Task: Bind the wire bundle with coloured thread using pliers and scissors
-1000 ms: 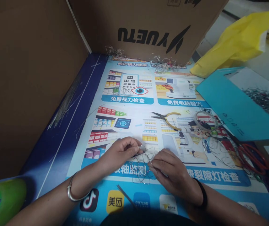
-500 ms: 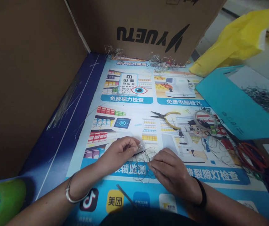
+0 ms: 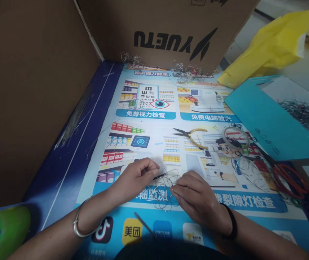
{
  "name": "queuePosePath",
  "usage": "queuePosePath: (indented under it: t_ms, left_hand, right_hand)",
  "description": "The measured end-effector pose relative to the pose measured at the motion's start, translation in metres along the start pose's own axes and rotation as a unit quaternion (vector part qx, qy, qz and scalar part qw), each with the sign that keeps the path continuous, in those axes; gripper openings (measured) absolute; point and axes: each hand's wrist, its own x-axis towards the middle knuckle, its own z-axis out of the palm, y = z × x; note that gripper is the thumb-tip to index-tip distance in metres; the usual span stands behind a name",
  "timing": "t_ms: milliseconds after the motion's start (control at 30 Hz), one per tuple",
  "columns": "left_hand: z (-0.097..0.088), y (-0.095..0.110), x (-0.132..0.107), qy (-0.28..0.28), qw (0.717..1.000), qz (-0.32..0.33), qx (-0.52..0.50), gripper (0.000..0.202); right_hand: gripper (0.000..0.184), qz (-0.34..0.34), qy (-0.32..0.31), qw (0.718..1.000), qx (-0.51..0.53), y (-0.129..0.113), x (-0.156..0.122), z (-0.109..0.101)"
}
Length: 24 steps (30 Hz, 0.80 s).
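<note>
Nearest me, thin dark rods lie on the printed poster. Just beyond, here's my left hand and my right hand, slightly apart, fingertips of each pinched on the looped thin wire bridging them over the poster! Past those, yellow-handled pliers; farthest, wire tangles at the foot of the upside-down YUETU cardboard.

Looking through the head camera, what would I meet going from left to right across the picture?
Hollow green rounded object → bundle of straight silvery wires → left grip (bare hand) → loose tangle of thin wire loops → right grip (bare hand) → red-handled scissors.
</note>
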Motion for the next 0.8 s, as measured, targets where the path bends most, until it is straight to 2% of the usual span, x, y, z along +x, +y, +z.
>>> queuePosePath:
  t_ms: [400,800]
  left_hand:
    - [0.0021,0.0019,0.001,-0.017,0.996,-0.029,-0.081,0.02]
    - [-0.0002,-0.0049,0.0011,-0.019,0.998,0.007,-0.057,0.015]
  right_hand:
    - [0.019,-0.002,0.007,1.0,-0.001,-0.0009,-0.0017,0.0009]
    - [0.015,-0.012,0.015,1.0,-0.005,-0.0017,0.002,-0.0002]
